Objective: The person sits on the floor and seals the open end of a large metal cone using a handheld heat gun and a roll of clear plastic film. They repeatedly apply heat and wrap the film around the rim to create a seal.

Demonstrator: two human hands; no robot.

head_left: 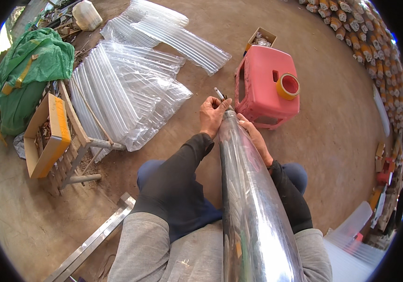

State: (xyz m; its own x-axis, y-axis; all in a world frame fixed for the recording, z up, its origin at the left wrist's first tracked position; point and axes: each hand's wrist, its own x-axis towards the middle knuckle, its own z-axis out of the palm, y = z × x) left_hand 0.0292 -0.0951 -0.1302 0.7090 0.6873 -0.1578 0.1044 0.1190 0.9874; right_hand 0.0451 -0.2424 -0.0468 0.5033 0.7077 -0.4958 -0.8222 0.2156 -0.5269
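Observation:
A long, shiny, silvery tube (258,202) runs up from my lap between my arms and narrows toward its far end. At that tip, my left hand (214,114) is closed, thumb and fingers pinched on a thin pale rod (219,93) that sticks out beyond the fingertips. Some dark bits show beside the rod. My right hand (256,137) lies closed along the right side of the tube near its tip, its fingers partly hidden behind it. Just beyond my right hand stands a pink plastic stool (262,75).
A roll of yellow tape (288,86) sits on the stool; a small carton (266,35) is behind it. Clear air-column packaging (117,89) covers the floor at left. An open cardboard box (39,141) rests near a green sack (32,66). Orange-ended tubes (366,49) are stacked at right.

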